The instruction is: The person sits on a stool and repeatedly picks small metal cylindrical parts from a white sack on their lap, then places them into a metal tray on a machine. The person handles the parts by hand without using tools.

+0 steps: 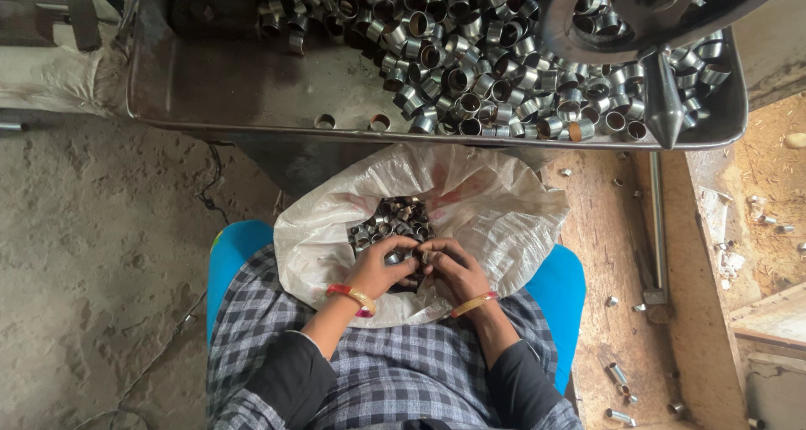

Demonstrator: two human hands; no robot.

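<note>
A white woven sack (495,212) lies open on my lap, with several short metal rings (395,220) piled inside it. My left hand (378,266) is curled around some of those rings at the near edge of the pile. My right hand (449,266) is beside it, fingers bent and closed on rings too, the two hands touching. Each wrist wears a coloured bangle. How many rings each hand holds is hidden by the fingers.
A metal tray (227,94) ahead holds a big heap of similar rings (504,69). A dark handwheel (655,10) with a pointed handle hangs over its right end. Loose rings (620,373) lie on the wooden platform at right. Concrete floor at left.
</note>
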